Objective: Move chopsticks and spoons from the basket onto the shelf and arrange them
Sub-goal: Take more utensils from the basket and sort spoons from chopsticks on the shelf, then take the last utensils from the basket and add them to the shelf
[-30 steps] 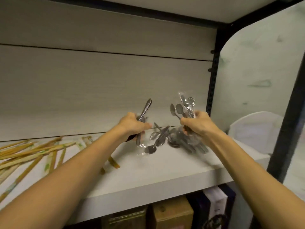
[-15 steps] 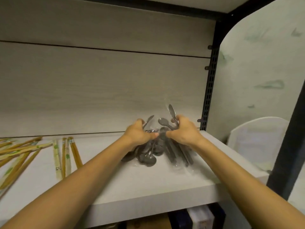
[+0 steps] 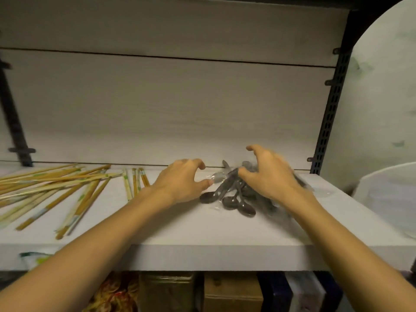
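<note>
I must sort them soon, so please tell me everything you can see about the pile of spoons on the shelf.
The spoons are dark grey, metal by their look, each in a clear plastic wrapper. They lie flat in a loose, crossed heap on the right part of the white shelf, most bowls toward the front edge. The left hand touches the heap's left side with its thumb; the right hand hovers over its right side, fingers spread.

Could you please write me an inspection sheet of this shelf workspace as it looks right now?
Surface: white shelf, pale wood-grain back panel.
Job's things: wrapped spoons piled right of centre; wrapped chopsticks spread at left.
Clutter: nothing seen on the shelf.
Grippers: left hand and right hand spread over the spoons, fingers loosely curved, gripping nothing.
Cables: nothing seen.
Surroundings: white basket at right; boxes below the shelf.
</note>
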{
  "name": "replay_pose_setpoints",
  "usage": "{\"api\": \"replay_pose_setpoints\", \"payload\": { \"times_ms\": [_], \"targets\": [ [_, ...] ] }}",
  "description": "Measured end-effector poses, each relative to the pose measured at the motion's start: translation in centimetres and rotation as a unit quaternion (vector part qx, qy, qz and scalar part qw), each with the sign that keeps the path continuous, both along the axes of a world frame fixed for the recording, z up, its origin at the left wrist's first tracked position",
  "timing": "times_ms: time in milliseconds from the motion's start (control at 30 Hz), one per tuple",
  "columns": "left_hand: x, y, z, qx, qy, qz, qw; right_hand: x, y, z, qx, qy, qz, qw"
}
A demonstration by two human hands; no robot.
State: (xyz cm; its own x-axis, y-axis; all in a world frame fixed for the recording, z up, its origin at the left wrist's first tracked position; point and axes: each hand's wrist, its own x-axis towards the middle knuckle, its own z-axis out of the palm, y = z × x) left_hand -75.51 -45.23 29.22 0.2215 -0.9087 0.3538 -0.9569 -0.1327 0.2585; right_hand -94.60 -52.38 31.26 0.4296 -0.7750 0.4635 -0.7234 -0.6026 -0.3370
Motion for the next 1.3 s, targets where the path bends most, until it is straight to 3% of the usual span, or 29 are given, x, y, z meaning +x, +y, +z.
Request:
{"api": "replay_pose_setpoints", "payload": {
  "times_ms": [167, 300, 667, 833, 1000, 1133, 1300],
  "targets": [
    [4.4, 7.4, 0.3, -0.035, -0.101, 0.057, 0.993, 4.1, 4.6, -0.9, -0.098, 0.075, 0.035, 0.992],
    [8.5, 15.2, -0.5, -0.076, -0.124, 0.097, 0.985, 7.8, 9.0, -1.8, -0.144, 0.119, 0.048, 0.981],
    [22.9, 40.0, -6.3, -0.1, -0.124, 0.244, 0.957, 23.9, 29.1, -6.4, -0.143, 0.001, 0.219, 0.965],
    [29.1, 49.6, -13.3, -0.052, -0.083, 0.311, 0.945, 31.5, 38.3, -11.0, -0.116, -0.046, 0.314, 0.941],
    [34.2, 56.3, -21.9, 0.05, -0.015, 0.365, 0.929, 38.2, 43.7, -18.8, -0.015, 0.035, 0.346, 0.937],
    [36.6, 58.1, -27.7, 0.09, 0.039, 0.371, 0.923, 42.8, 45.3, -25.7, 0.047, 0.117, 0.34, 0.932],
    [44.1, 57.0, -29.5, 0.08, 0.05, 0.373, 0.923, 50.1, 44.9, -29.9, 0.1, 0.122, 0.327, 0.932]
  ]
}}
